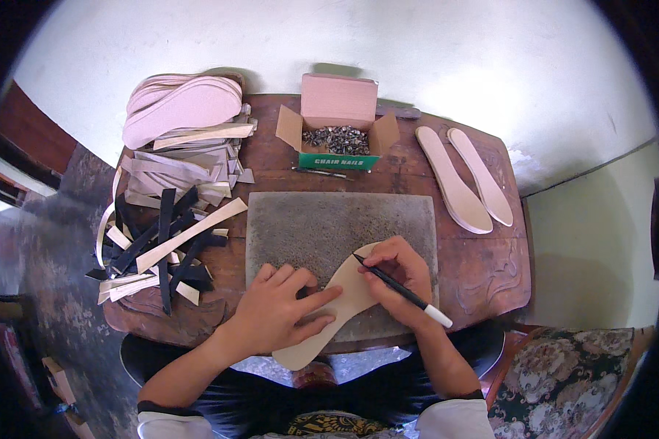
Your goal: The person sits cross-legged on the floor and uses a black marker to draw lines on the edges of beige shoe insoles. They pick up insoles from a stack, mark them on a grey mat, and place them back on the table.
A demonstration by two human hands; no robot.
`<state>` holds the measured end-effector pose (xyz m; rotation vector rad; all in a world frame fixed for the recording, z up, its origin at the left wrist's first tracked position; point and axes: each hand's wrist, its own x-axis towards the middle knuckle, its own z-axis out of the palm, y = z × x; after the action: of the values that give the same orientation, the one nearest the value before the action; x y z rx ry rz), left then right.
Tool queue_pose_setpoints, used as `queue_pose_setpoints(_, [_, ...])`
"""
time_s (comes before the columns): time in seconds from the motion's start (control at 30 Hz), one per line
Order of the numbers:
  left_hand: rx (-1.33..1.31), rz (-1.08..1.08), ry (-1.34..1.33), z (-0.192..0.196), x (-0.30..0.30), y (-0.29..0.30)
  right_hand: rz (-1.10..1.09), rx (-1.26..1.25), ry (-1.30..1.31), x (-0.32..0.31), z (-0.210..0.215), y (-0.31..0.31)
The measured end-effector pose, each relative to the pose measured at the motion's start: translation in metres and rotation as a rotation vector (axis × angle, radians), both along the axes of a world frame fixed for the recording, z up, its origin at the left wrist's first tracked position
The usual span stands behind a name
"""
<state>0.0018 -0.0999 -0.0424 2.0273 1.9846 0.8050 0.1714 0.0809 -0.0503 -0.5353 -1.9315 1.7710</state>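
Hands meet at the near edge of a dark wooden table (483, 271), over a tan sole-shaped cutout (344, 293) that lies aslant on a grey cutting slab (329, 219), its heel end hanging past the near edge toward the person's lap. The left hand (278, 311) lies flat on the cutout with fingers spread, the forefinger stretched along its middle and pressing it down. The right hand (399, 282) is closed in a writing grip, pinching a black pen (403, 291) with a white end, whose tip touches the cutout's far rim. Toward the left edge lies a loose heap of black and cream strips (165, 245), and behind it, at the far left corner, a stack of pale pink insoles (179, 110) on more cream strips. At the middle of the far edge stands an open cardboard box (338, 128) holding small metal nails. Near the right far corner two pale insoles (465, 175) lie side by side.
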Motion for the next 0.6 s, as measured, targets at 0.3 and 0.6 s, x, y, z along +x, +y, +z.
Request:
queue_pose_setpoints(0.3, [0.018,0.032,-0.095,-0.003,-0.001,-0.002,-0.024,0.221,-0.096,0.001,-0.008,0.002])
queue_pose_setpoints(0.6, [0.033,0.044,-0.104,-0.005,0.0,-0.002,-0.02,0.432,-0.093,-0.006,0.005,0.0])
